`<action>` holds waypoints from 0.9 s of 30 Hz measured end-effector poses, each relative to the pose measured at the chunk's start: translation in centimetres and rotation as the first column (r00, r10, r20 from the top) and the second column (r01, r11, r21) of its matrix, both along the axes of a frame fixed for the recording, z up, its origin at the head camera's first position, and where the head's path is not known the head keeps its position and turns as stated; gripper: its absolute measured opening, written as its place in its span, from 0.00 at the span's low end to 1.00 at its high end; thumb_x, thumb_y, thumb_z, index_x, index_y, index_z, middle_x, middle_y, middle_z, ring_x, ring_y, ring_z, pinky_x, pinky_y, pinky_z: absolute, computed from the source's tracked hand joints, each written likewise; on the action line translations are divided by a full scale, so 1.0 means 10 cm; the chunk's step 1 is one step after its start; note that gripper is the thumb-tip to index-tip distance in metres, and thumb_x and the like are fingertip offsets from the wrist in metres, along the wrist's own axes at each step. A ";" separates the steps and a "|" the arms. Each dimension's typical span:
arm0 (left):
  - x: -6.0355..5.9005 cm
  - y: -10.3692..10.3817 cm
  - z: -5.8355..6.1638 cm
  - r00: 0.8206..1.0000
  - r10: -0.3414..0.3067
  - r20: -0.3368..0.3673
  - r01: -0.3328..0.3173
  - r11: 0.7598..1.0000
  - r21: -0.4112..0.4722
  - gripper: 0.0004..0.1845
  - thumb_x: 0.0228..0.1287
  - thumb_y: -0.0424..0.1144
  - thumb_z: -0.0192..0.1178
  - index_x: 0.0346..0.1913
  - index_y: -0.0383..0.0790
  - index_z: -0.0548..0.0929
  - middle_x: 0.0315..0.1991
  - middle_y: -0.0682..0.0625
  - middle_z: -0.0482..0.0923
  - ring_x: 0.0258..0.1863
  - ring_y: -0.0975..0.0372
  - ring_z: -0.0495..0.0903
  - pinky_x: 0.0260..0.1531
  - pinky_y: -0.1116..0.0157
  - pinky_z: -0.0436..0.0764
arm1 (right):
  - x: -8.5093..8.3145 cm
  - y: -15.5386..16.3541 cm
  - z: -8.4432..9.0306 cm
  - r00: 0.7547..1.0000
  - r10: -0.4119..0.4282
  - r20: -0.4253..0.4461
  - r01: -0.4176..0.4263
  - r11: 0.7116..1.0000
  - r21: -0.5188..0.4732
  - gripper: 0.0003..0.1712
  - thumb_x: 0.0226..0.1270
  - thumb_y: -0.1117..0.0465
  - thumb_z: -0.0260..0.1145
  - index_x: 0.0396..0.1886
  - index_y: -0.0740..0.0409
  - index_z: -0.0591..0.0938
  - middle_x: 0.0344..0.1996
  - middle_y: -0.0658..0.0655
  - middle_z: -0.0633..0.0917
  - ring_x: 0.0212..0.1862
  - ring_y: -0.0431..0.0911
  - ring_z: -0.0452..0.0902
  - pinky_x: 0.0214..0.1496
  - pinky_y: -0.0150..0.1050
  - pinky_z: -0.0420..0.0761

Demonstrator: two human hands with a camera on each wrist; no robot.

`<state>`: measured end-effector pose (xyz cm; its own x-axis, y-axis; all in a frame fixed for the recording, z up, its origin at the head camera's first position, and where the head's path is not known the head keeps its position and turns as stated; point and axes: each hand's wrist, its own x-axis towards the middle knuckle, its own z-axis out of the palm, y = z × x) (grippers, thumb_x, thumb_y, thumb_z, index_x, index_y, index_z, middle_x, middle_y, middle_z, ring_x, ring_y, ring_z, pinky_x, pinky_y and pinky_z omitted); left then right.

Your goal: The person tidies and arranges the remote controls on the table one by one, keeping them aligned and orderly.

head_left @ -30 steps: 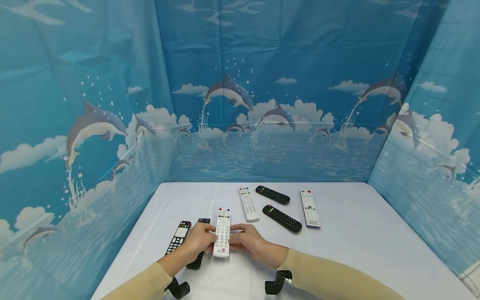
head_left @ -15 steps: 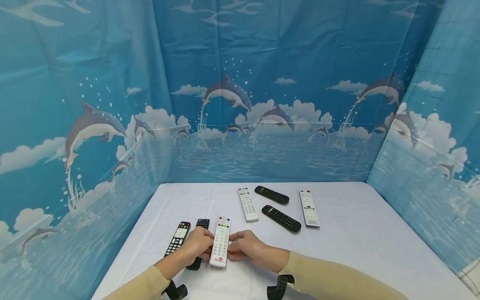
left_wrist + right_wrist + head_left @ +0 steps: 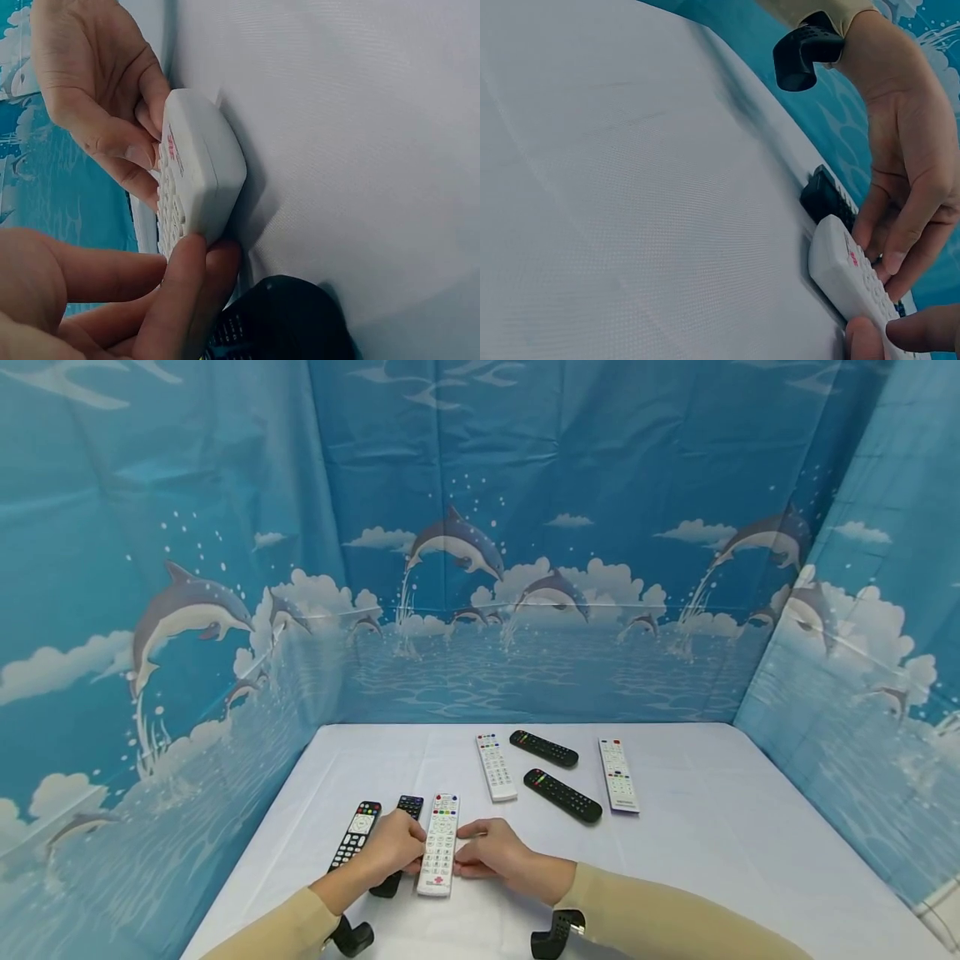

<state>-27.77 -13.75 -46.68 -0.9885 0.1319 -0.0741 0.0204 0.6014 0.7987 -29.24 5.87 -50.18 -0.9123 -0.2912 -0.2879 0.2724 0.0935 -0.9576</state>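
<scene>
A white remote control (image 3: 438, 847) with coloured buttons and a red logo lies between both hands, its long side toward the person. My left hand (image 3: 396, 843) pinches its left edge, fingertips (image 3: 187, 259) low on the white side in the left wrist view. From the right, my right hand (image 3: 498, 853) holds the opposite edge, thumb by the keys and a finger (image 3: 862, 337) low against the side. Just left of it lies a black remote control (image 3: 390, 883), partly hidden by the left hand. Another black remote (image 3: 356, 835) with white keys lies further left, partly behind that hand.
Beyond the hands, the white-covered table (image 3: 690, 852) bears a white remote (image 3: 496, 768), two black remotes (image 3: 544, 749) and another white remote (image 3: 618, 777) at the right. A blue dolphin-print curtain (image 3: 540, 677) stands round the back and sides.
Both hands have brought the white remote toward the person and slightly left, down beside the black one. In the last half second, the neighbouring black remote's far end has shifted slightly right.
</scene>
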 end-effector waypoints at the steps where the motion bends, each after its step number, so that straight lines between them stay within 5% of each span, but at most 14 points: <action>1: 0.00 0.00 0.00 1.000 -0.006 -0.003 0.006 1.000 0.001 0.12 0.58 0.19 0.60 0.45 0.19 0.83 0.32 0.42 0.82 0.23 0.59 0.83 0.23 0.62 0.86 | 0.00 0.00 -0.01 1.000 -0.001 -0.009 0.001 1.000 0.002 0.27 0.56 0.74 0.69 0.59 0.71 0.77 0.33 0.64 0.87 0.33 0.49 0.88 0.37 0.38 0.87; 17: 0.05 0.00 -0.02 0.998 -0.030 -0.063 0.024 0.995 -0.098 0.16 0.50 0.18 0.59 0.45 0.21 0.84 0.23 0.47 0.79 0.18 0.62 0.80 0.17 0.70 0.80 | 0.12 -0.06 -0.03 0.998 -0.015 -0.066 0.018 0.998 0.052 0.32 0.53 0.75 0.74 0.60 0.69 0.76 0.29 0.61 0.87 0.31 0.50 0.88 0.34 0.39 0.87; 27: 0.06 -0.01 -0.06 0.998 -0.030 -0.047 0.026 0.996 -0.087 0.16 0.48 0.17 0.59 0.43 0.23 0.85 0.23 0.47 0.78 0.18 0.62 0.79 0.18 0.67 0.82 | 0.17 -0.05 -0.01 0.996 -0.004 -0.084 0.008 0.999 0.047 0.34 0.53 0.74 0.74 0.62 0.70 0.74 0.29 0.61 0.87 0.31 0.50 0.88 0.35 0.39 0.88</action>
